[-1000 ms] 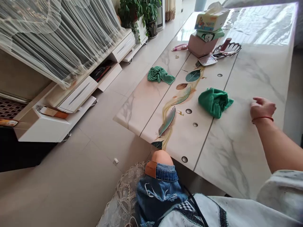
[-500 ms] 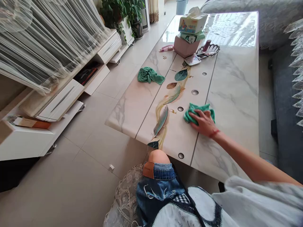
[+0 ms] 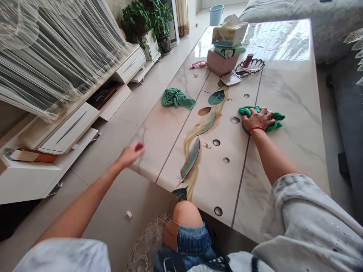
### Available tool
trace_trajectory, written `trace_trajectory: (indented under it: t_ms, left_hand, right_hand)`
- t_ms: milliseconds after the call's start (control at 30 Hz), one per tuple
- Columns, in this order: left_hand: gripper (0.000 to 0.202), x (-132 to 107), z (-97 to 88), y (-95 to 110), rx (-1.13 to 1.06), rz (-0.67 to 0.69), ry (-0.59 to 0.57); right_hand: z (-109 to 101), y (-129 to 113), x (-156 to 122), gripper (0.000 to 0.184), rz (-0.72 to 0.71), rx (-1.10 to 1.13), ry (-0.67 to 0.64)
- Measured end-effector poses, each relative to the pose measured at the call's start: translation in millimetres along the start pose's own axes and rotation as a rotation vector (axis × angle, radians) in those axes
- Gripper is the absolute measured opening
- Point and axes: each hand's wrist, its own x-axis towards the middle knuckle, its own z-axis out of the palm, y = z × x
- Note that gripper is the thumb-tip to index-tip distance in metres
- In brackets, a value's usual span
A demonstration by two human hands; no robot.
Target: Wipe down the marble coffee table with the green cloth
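Note:
My right hand presses down on a crumpled green cloth, fingers spread over it and bent into its folds. The cloth lies on the marble-patterned table, across a dark line, right of the printed leaves. My left hand, slightly blurred, hovers around the table's near left corner. Its fingers are curled in, and I see nothing in them. A second green cloth lies bunched on the left part of the tabletop, beyond my left hand and apart from it.
Farther back stand a tissue pack, a pink box, a small mirror, a dark wire basket and a pink item. A white cabinet is at left, a sofa behind. My knee touches the near edge visually.
My right hand has slid the cloth farther away and to the right over the table. My left hand has come into view at the left. The camera view has shifted slightly.

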Motion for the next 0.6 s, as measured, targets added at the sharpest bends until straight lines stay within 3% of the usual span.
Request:
trace_trajectory:
  t_ms: [67,133,233,300,367,433,500,567,600]
  left_hand:
    - [0.037,74.7,10.0,24.4,-0.024,0.029,0.067]
    - [0.066,148.6,34.4,59.0,-0.021,0.058,0.123]
    - [0.108,228.8,81.7,111.7,0.074,0.026,0.02]
    - [0.114,257.3,110.5,137.7,0.147,-0.005,-0.05]
    - [0.094,272.2,130.7,153.1,0.179,-0.006,0.021]
    - [0.064,277.8,136.1,155.0,0.172,0.034,0.144]
    - [0.046,271.3,120.5,137.6,0.158,0.091,0.214]
    - [0.037,241.4,81.4,96.7,0.132,0.085,0.278]
    - [0.032,213.6,54.7,68.8,0.114,0.033,0.341]
  right_hand:
    - [-2.4,9.0,-1.1,0.059,-0.063,-0.007,-0.032]
    - [-6.4,41.8,-26.5,0.058,-0.198,-0.03,-0.079]
    - [-12.4,119.9,-106.2,0.07,-0.449,0.038,-0.06]
    - [-14.7,167.7,-169.6,0.085,-0.556,0.136,0.014]
    - [-16.3,194.4,-216.1,0.094,-0.593,0.183,0.055]
    - [-17.1,197.8,-227.5,0.091,-0.579,0.141,0.038]
    - [-14.7,186.0,-200.5,0.079,-0.522,0.057,-0.004]
    - [-7.8,167.3,-146.8,0.065,-0.385,-0.011,-0.009]
    - [-3.2,156.1,-115.7,0.06,-0.301,-0.017,0.014]
